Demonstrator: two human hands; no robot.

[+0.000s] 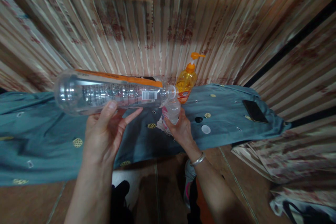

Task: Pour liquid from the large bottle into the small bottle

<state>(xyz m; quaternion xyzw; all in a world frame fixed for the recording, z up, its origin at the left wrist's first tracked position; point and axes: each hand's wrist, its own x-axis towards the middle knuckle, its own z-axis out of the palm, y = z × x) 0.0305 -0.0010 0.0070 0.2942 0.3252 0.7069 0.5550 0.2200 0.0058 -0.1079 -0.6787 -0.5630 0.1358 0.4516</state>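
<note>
hands (102, 133) (183, 129) around large bottle (115, 94) and small bottle (172, 109), orange pump bottle (186, 82) just behind, white disc (206, 129) nearby

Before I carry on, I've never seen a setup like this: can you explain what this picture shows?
There's no machine here, just a person's two bare hands. The single picture comes from a camera worn on the head, looking forward and down. The left hand holds a large clear bottle on its side, mouth pointing right. The right hand holds a smaller clear bottle, its top close to that mouth; I can't tell whether they touch. On the blue-green cloth are an orange-topped pump bottle, a small black disc, a white disc and, far right, a dark, flat, phone-like object.
</note>
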